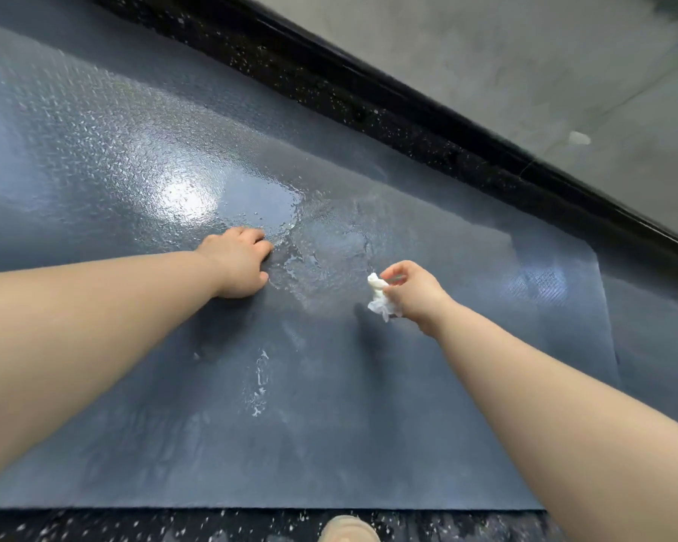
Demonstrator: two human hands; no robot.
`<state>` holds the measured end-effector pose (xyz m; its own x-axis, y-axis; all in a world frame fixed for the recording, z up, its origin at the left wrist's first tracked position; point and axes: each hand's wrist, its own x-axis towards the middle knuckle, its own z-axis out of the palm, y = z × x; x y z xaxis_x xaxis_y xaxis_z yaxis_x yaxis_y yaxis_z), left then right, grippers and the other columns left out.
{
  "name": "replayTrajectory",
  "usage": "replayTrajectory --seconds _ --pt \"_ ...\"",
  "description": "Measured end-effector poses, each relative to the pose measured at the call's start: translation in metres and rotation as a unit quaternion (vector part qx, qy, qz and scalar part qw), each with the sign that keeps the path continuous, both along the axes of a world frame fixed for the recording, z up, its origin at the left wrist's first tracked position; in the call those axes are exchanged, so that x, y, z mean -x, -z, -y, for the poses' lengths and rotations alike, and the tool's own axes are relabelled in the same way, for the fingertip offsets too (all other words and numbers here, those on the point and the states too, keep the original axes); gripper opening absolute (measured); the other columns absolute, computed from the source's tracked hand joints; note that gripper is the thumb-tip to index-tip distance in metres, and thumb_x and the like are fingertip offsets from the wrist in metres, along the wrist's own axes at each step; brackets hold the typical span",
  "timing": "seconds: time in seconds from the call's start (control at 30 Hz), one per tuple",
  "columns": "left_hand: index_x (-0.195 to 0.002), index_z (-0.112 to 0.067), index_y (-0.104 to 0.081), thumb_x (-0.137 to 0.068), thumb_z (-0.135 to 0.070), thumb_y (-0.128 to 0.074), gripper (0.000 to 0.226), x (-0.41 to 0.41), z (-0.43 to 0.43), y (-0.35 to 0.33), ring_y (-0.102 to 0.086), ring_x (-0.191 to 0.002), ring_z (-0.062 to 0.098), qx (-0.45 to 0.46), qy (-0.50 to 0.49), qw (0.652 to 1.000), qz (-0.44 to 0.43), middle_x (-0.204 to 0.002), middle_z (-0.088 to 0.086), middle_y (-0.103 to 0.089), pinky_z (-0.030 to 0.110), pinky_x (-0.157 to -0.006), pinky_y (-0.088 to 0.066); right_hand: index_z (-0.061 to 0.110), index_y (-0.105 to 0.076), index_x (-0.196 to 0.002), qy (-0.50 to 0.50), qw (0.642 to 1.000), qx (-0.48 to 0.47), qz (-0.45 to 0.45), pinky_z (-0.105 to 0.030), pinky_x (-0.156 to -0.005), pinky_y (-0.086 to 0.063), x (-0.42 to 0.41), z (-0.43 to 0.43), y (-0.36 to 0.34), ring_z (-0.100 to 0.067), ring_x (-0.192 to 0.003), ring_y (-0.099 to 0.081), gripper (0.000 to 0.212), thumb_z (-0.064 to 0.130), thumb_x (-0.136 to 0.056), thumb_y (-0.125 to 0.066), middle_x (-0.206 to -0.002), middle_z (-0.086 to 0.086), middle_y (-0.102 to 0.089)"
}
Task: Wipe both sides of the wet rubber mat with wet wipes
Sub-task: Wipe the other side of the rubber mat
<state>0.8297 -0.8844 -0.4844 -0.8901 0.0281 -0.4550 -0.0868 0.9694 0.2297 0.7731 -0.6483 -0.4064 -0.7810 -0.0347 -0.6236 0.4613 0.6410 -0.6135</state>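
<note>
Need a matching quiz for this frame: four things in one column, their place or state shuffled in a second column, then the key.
Things
1. left hand
2. wet wipe
3. shoe tip
4. water pool

Place or state
A. on the speckled floor, at the bottom of the view
B. glistening on the rubber mat, just past the fingertips
C. crumpled, pinched by the right hand
D. resting on the rubber mat, holding nothing

Pairs: 1-D, 2-C, 3-A, 4-B
</note>
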Motion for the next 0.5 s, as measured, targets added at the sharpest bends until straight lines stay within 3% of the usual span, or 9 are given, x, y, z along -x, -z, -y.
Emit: replayTrajectory --seconds 0.1,0.17,0.27,0.37,0.43,0.5 --pt "-0.140 -0.024 -0.037 -0.096 -0.041 -0.040 0.047 0.009 0.005 -0.022 -0.036 -0.132 0.026 0.046 0.064 0.994 0.072 -0.146 0.000 -0.031 0.041 -0.103 -0.038 0.012 -0.047 -0.080 -0.057 0.998 0.010 0.019 -0.016 -0.036 -0.041 0.013 0.016 -0.003 -0.011 -0.037 -0.056 0.019 0.002 -0.088 -0.060 -0.068 -0.006 -0.051" --pt "-0.140 -0.022 -0.038 -0.098 -0.039 -0.037 0.046 0.013 0.004 -0.034 -0.041 -0.129 0.028 0.077 0.093 0.987 0.103 -0.142 0.004 -0.034 0.038 -0.101 -0.039 0.013 -0.051 -0.080 -0.143 0.989 -0.041 0.020 -0.020 -0.043 -0.043 0.022 0.027 -0.005 -0.015 -0.048 -0.054 0.021 -0.006 -0.085 -0.059 -0.067 -0.006 -0.052" --pt "-0.142 -0.020 -0.035 -0.099 -0.038 -0.036 0.047 0.015 -0.004 -0.047 -0.042 -0.128 0.029 0.095 0.098 0.981 0.134 -0.142 0.007 -0.034 0.038 -0.102 -0.039 0.019 -0.054 -0.075 -0.208 0.976 -0.064 0.028 -0.022 -0.048 -0.042 0.036 0.035 -0.007 -0.017 -0.059 -0.054 0.021 0.001 -0.085 -0.061 -0.068 -0.002 -0.055" --pt "-0.143 -0.020 -0.032 -0.098 -0.038 -0.038 0.049 0.014 -0.014 -0.048 -0.040 -0.130 0.031 0.088 0.070 0.985 0.130 -0.143 0.007 -0.033 0.041 -0.103 -0.038 0.017 -0.058 -0.079 -0.157 0.987 -0.008 0.028 -0.019 -0.047 -0.043 0.050 0.023 0.005 -0.015 -0.061 -0.053 0.015 0.006 -0.088 -0.060 -0.080 -0.004 -0.058" --pt "-0.142 -0.020 -0.033 -0.097 -0.038 -0.040 0.049 0.009 -0.022 -0.042 -0.038 -0.130 0.031 0.070 0.033 0.989 0.130 -0.143 0.008 -0.033 0.041 -0.103 -0.038 0.013 -0.062 -0.093 -0.084 0.996 0.032 0.000 -0.017 -0.048 -0.044 0.053 0.009 0.022 -0.012 -0.063 -0.055 0.006 0.010 -0.089 -0.060 -0.090 -0.005 -0.060" --pt "-0.141 -0.020 -0.035 -0.096 -0.039 -0.042 0.049 0.002 -0.032 -0.033 -0.035 -0.130 0.030 0.056 -0.012 0.991 0.120 -0.142 0.007 -0.031 0.043 -0.103 -0.038 0.006 -0.060 -0.106 -0.001 0.996 0.083 -0.014 -0.011 -0.043 -0.043 0.049 -0.002 0.044 -0.005 -0.053 -0.059 0.017 0.005 -0.090 -0.057 -0.087 -0.004 -0.060"
